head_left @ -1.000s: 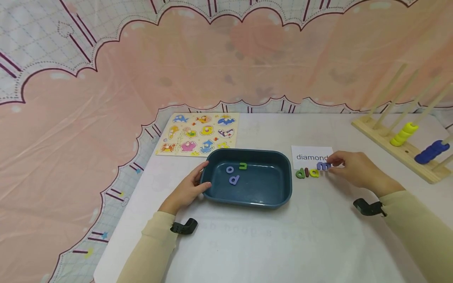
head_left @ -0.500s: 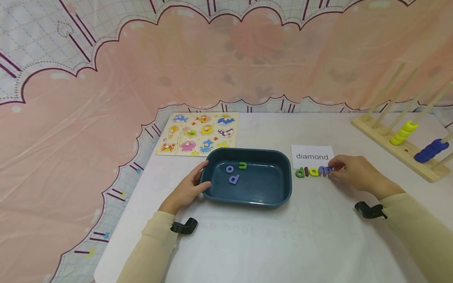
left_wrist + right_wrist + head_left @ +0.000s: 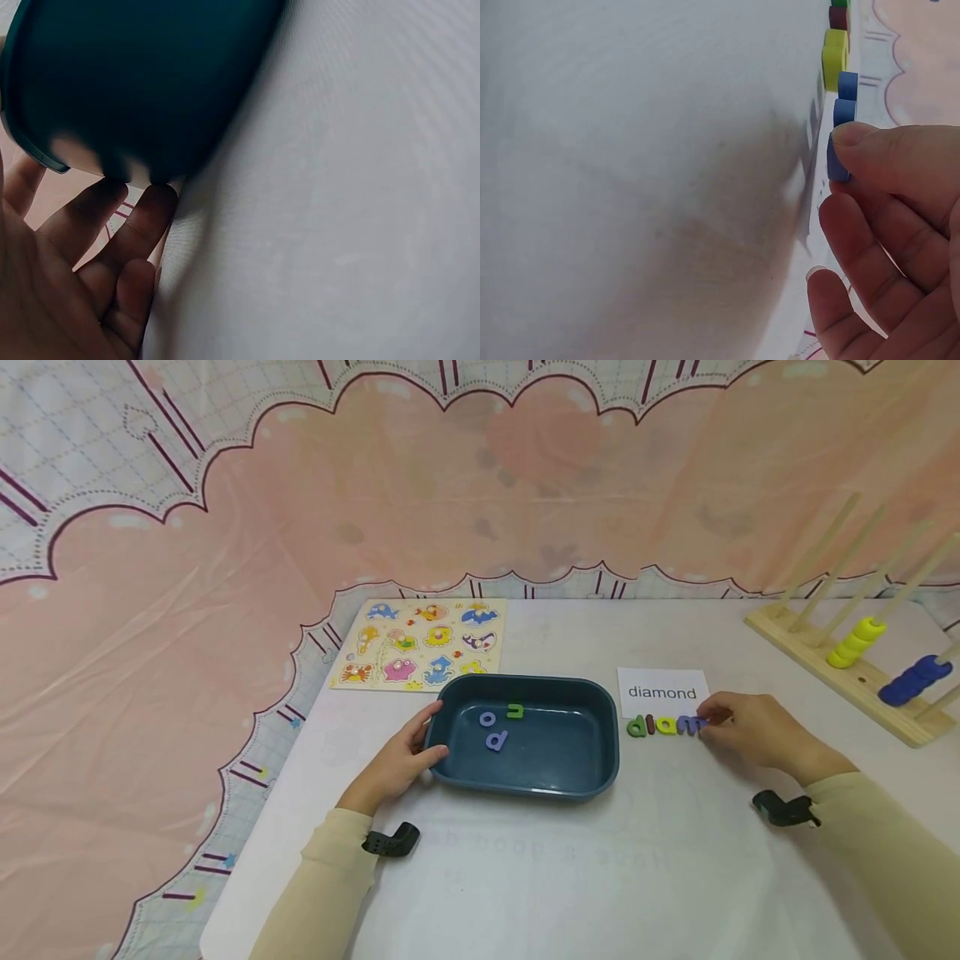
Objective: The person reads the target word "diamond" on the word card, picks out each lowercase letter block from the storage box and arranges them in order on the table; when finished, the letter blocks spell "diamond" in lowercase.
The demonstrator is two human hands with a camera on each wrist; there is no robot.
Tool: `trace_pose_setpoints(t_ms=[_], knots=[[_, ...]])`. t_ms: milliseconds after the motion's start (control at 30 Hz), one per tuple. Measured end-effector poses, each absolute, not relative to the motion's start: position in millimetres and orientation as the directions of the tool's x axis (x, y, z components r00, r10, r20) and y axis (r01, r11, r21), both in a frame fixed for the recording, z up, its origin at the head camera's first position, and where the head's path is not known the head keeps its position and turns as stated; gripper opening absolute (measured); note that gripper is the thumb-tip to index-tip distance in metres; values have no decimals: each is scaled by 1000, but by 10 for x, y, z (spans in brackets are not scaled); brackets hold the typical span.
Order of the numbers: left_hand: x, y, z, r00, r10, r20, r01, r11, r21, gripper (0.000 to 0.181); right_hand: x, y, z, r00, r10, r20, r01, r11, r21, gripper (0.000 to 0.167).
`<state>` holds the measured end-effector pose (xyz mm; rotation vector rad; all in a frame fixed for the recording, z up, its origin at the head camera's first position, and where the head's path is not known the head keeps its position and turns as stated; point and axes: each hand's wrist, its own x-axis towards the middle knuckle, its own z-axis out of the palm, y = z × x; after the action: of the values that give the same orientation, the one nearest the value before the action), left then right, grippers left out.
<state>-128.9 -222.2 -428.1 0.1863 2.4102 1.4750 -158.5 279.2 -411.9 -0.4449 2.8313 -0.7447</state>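
1. The purple-blue m [image 3: 688, 725] is what moved: a second ago it overlapped the card's lower edge, now it's lower, at the 3 o'clock end of the letter row just beside the yellow a [image 3: 672, 727]. Can't tell if it's fully flat on the table.

2. Right hand [image 3: 757, 732] is pinching that m narrowly, thumb and finger on its 3 o'clock end, and has come down with it.

3. Row count: four letters, the m and a plus a dark red i [image 3: 650, 724] and green d [image 3: 642, 727].

4. One white card [image 3: 662, 681] sits at 11 o'clock from the m. All of "diamond" is readable now; the hand and m partly covered the end of it before.

5. One dark teal tray [image 3: 558, 747] at 9 o'clock, same spot as before, three letters inside: purple o [image 3: 492, 719], green n [image 3: 521, 712], purple d [image 3: 502, 741].

6. Left hand [image 3: 393, 764] hasn't budged, gripping the tray's 9 o'clock end, fingers outside, thumb at the rim.

7. Further out: one animal puzzle board [image 3: 420, 647] at the tray's 10 o'clock, one wooden bead rack [image 3: 795, 631] at the right hand's 2 o'clock with two bead stacks, yellow and blue.
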Motion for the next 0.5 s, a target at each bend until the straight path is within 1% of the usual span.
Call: trace_pose_setpoints(t_ms=[500], knots=[[-1283,-2236,-4288,-946,270,-181,-34,471,882,75,-1590,2779,-4184,-942,-317,-109,-220,831,-512,28]])
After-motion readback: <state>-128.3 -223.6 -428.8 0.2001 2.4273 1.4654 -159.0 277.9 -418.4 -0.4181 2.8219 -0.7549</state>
